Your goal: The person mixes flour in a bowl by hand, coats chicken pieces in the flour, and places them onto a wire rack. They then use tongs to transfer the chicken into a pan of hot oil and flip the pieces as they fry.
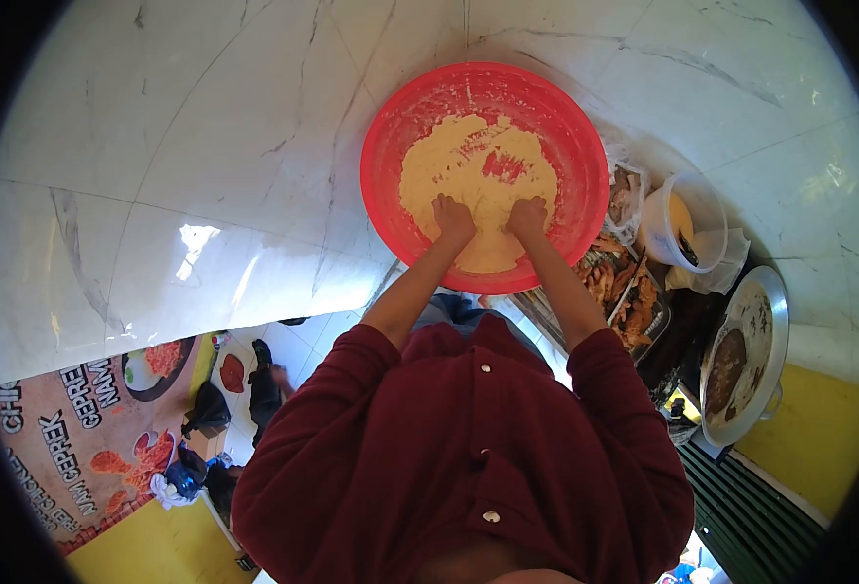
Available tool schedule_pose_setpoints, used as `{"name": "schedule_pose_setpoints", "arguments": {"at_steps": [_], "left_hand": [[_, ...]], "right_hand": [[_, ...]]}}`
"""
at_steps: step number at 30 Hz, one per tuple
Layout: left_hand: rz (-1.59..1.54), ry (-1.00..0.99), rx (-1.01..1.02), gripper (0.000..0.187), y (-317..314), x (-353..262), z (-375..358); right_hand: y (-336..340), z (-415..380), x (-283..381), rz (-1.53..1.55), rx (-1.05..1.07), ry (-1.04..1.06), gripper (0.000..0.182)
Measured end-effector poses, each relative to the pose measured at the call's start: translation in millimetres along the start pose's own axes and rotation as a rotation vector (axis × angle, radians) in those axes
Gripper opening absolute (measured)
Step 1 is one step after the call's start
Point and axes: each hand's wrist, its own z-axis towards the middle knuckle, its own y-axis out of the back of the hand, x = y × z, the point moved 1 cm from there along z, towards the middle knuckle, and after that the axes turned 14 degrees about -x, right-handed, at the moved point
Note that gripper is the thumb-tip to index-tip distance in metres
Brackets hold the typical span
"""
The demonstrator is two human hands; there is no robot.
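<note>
A large red plastic basin stands before me with pale yellowish flour spread over its bottom. Both my hands are down in it, at the side nearest my body. My left hand rests on the flour with its fingers curled in. A short gap to its right, my right hand is closed in much the same way. Whatever lies inside either fist is hidden. Patches of the red bottom show through beyond the hands, and flour dusts the basin's inner wall.
Right of the basin are a tray of browned fried pieces, a clear plastic bag and a clear tub with yellowish contents. Farther right sits a wide metal pan. A printed food banner lies lower left, near a person's hand.
</note>
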Motion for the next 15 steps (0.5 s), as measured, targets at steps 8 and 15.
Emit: {"name": "schedule_pose_setpoints", "arguments": {"at_steps": [8,15], "left_hand": [[-1.309,-0.007,0.648,0.049,-6,83,45],[-0.026,0.188,-0.148,0.026,33,92,59]], "right_hand": [[46,54,-51,0.238,0.449,0.042,0.057],[33,67,-48,-0.217,-0.351,0.049,0.025]]}}
